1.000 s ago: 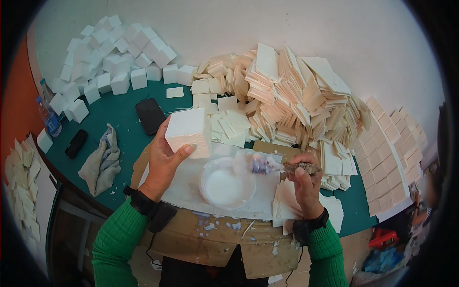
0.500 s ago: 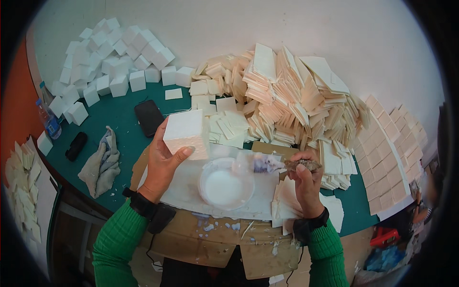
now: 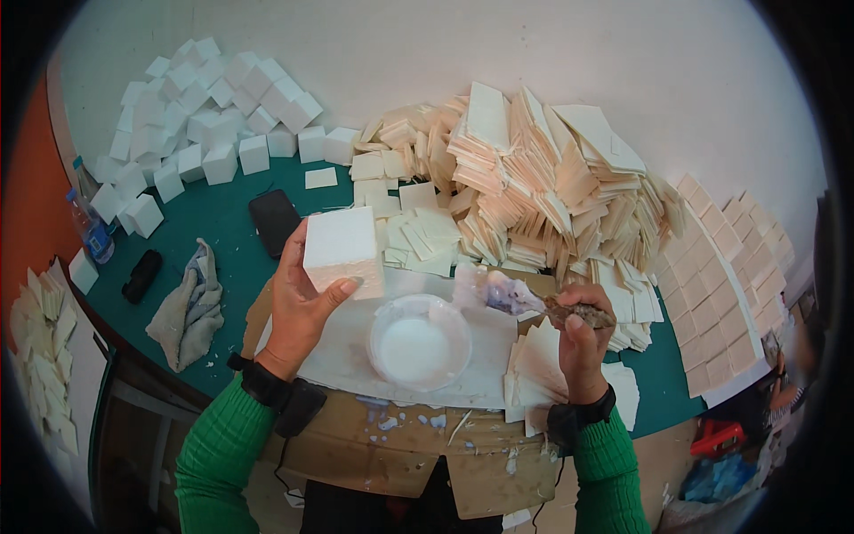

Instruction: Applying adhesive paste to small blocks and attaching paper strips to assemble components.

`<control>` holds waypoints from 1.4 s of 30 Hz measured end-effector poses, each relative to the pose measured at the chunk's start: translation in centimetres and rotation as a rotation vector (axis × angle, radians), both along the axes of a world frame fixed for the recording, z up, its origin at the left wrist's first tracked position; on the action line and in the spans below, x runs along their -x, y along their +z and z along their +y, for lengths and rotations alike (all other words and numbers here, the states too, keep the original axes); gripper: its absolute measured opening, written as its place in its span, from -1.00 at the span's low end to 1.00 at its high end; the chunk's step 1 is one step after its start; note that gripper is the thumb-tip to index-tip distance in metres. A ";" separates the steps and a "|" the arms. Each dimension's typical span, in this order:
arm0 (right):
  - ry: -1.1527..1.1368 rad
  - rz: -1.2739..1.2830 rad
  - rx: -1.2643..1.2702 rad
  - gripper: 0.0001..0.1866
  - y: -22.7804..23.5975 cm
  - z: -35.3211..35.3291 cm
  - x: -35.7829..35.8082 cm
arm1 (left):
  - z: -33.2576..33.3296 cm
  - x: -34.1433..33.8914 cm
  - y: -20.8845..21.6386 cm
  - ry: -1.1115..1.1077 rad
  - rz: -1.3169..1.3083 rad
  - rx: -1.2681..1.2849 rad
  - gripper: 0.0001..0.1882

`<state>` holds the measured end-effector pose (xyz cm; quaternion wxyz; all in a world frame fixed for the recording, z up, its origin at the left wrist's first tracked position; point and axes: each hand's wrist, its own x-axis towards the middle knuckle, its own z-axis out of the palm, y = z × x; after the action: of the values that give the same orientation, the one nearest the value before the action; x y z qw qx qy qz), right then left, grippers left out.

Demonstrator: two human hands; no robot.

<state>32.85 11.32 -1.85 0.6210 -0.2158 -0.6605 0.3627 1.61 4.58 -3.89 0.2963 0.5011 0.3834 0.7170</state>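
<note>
My left hand grips a white foam cube from its left side, thumb across the near face. The cube's top is smooth and its near face looks rough and pinkish. My right hand is wrapped round the crusted brown handle of a brush. The brush end is coated in whitish, purplish paste and points left, above and right of a white plastic bowl. White glue-like liquid lies in the bowl. Cube and brush are apart.
White cubes are heaped at the back left. Cream square sheets pile up behind the bowl, and more sheets lie by my right hand. A cloth, a black case and a bottle stand left. Tiled panels lean right.
The brush has shifted slightly right with my right hand, and its bristle end is now tilted higher. My left hand and the cube have barely moved.
</note>
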 end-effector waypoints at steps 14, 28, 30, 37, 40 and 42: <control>0.270 -0.235 -0.187 -0.70 2.2 0.1 -1.6 | 0.1 -0.1 -0.1 0.017 0.054 -0.027 -0.12; 0.344 -0.258 0.012 -0.75 3.2 0.0 -2.1 | 0.1 0.0 0.0 -0.003 0.036 -0.047 -0.13; 0.374 -0.282 -0.022 -0.75 3.5 0.7 -3.1 | 0.0 -0.1 0.2 -0.006 0.030 -0.045 -0.13; 0.346 0.012 -0.010 -0.68 2.8 1.3 -2.4 | 0.0 -0.2 0.2 -0.004 0.044 -0.057 -0.12; 0.314 0.081 0.291 -0.66 2.2 0.5 -1.1 | 0.0 -0.1 0.3 -0.013 0.093 -0.085 -0.12; 0.319 0.101 0.367 -0.68 1.8 0.6 -0.4 | 0.0 -0.1 0.2 -0.013 0.094 -0.089 -0.12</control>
<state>33.27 11.92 -0.02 0.5383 -0.1994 -0.5775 0.5804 1.71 4.58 -3.68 0.2601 0.5494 0.3611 0.7072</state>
